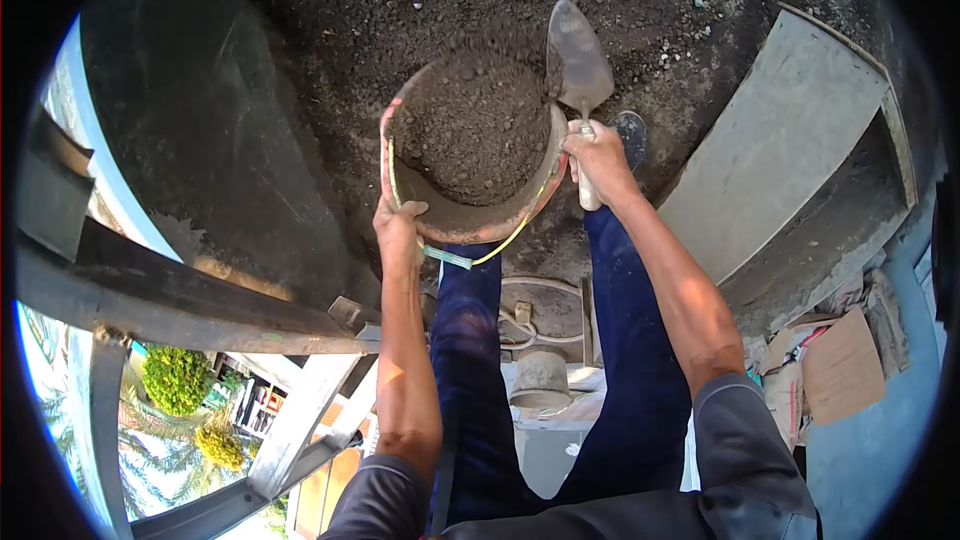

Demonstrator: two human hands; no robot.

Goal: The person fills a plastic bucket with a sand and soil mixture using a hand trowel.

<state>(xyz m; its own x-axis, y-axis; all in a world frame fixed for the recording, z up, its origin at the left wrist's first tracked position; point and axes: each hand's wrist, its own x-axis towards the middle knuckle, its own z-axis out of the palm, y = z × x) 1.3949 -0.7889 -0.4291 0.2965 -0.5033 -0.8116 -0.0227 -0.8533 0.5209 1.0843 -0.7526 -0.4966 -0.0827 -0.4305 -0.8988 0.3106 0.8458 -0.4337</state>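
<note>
A reddish bucket [470,222] with dark loose soil [475,125] in it is in front of my legs. Its far rim is hard to make out against the soil, which looks blurred there. My left hand [398,228] grips the near left rim, thumb over the edge. The bucket's yellow wire handle with a pale green grip [448,257] hangs along the near side. In my right hand [598,158] is a trowel [581,65], its blade pointing away from me beside the bucket. The fingers of that hand are also against the bucket's right side.
Dark soil [660,0] covers the ground ahead. A grey board [780,140] leans at the right, with cardboard [843,365] behind it. A dark slab [200,110] and a metal beam [180,310] lie left. A small bucket [541,380] stands beyond my legs.
</note>
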